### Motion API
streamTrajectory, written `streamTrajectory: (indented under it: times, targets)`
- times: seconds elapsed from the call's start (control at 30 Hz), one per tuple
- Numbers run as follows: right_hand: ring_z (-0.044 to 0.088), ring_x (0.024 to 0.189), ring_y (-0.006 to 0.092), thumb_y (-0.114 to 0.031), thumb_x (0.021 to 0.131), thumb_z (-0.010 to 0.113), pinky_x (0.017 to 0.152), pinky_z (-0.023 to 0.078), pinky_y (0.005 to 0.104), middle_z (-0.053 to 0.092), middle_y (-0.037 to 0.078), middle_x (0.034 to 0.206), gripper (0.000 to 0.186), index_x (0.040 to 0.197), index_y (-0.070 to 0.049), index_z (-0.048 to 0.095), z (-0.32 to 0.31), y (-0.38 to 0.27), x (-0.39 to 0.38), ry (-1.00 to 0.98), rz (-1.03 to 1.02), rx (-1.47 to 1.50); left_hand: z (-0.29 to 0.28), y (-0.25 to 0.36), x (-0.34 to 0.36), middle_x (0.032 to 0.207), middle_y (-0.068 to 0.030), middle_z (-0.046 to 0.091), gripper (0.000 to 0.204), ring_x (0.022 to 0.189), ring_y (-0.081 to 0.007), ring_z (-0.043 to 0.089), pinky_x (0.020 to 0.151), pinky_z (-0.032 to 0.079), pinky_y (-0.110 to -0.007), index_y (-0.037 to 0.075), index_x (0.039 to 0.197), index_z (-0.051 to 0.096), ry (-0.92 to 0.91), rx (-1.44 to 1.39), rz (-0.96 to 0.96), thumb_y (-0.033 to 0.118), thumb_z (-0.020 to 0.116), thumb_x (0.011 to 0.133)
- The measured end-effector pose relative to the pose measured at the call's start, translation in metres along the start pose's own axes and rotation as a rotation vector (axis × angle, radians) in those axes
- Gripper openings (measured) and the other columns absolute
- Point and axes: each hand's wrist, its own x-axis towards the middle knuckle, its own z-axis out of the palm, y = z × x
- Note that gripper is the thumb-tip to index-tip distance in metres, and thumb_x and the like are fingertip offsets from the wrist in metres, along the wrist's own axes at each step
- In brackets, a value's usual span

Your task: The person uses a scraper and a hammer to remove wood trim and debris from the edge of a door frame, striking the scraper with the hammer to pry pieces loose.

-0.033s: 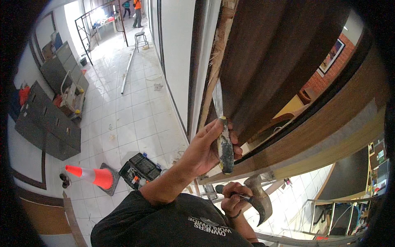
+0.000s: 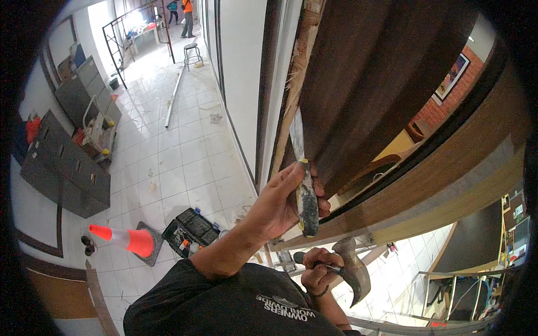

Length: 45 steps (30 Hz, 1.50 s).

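My left hand (image 2: 282, 194) is closed round the worn black-and-yellow handle of a chisel (image 2: 307, 201). The blade points up and away, its tip against the splintered raw edge of a wooden frame (image 2: 298, 73). Beside that edge stands a dark brown wood panel (image 2: 375, 73). Lower and to the right, my right hand (image 2: 320, 271) grips a claw hammer (image 2: 355, 269) by its dark handle, close to the head. The worn metal hammer head is apart from the chisel, below the handle's butt end.
Below left, a traffic cone (image 2: 137, 241) stands by an open toolbox (image 2: 190, 229) on white tiles. Grey cabinets (image 2: 67, 165) line the left wall. A long pole (image 2: 174, 101), a stool (image 2: 193, 54), scaffolding (image 2: 120, 47) and two people are farther off. A curved wooden ledge (image 2: 414, 196) crosses at right.
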Motion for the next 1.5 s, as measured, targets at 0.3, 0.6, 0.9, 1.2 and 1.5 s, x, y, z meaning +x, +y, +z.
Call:
streamTrajectory:
  times: [0.3, 0.6, 0.9, 1.2, 1.5]
  targets:
    - [0.036, 0.045, 0.0126, -0.035, 0.09, 0.046, 0.039, 0.029, 0.0256, 0.039, 0.005, 0.058, 0.032, 0.101, -0.007, 0.037, 0.0, 0.002, 0.003, -0.115, -0.07, -0.108, 0.0, 0.003, 0.005, 0.083, -0.0102, 0.058, 0.028, 0.075, -0.0241, 0.064, 0.069, 0.055, -0.039, 0.006, 0.103, 0.043, 0.06, 0.011, 0.006, 0.032, 0.042, 0.093]
    - [0.037, 0.044, 0.0128, -0.037, 0.09, 0.045, 0.038, 0.03, 0.0268, 0.043, 0.007, 0.055, 0.031, 0.097, -0.007, 0.037, -0.015, -0.001, 0.009, -0.302, -0.124, -0.33, 0.011, 0.007, 0.008, 0.079, -0.0069, 0.056, 0.031, 0.067, -0.0217, 0.062, 0.064, 0.056, -0.038, 0.007, 0.102, 0.045, 0.062, -0.051, -0.055, 0.037, 0.042, 0.092]
    - [0.042, 0.043, 0.0153, -0.026, 0.091, 0.042, 0.041, 0.039, 0.0276, 0.043, 0.007, 0.055, 0.024, 0.09, -0.004, 0.033, 0.013, -0.021, 0.0, -0.118, 0.105, -0.406, 0.015, 0.008, 0.007, 0.075, -0.0039, 0.055, 0.033, 0.062, -0.0197, 0.06, 0.054, 0.055, -0.035, 0.01, 0.1, 0.048, 0.159, 0.029, -0.063, 0.041, 0.046, 0.09]
    - [0.043, 0.05, 0.0131, -0.015, 0.08, 0.048, 0.043, 0.034, 0.0247, 0.047, 0.006, 0.063, 0.012, 0.08, -0.005, 0.041, 0.007, -0.008, 0.004, -0.118, 0.28, -0.268, -0.011, 0.033, 0.015, 0.077, -0.0074, 0.056, 0.031, 0.066, -0.022, 0.062, 0.057, 0.054, -0.034, 0.005, 0.1, 0.047, 0.065, -0.09, -0.028, 0.034, 0.046, 0.091]
    - [0.052, 0.054, 0.0145, -0.013, 0.059, 0.072, 0.051, 0.047, 0.025, 0.054, 0.0, 0.061, 0.017, 0.071, -0.01, 0.06, -0.002, -0.011, -0.02, -0.047, 0.717, -0.347, 0.0, 0.024, -0.006, 0.079, -0.0103, 0.058, 0.03, 0.068, -0.0248, 0.065, 0.061, 0.057, -0.038, 0.004, 0.101, 0.046, -0.002, -0.185, -0.11, 0.033, 0.045, 0.092]
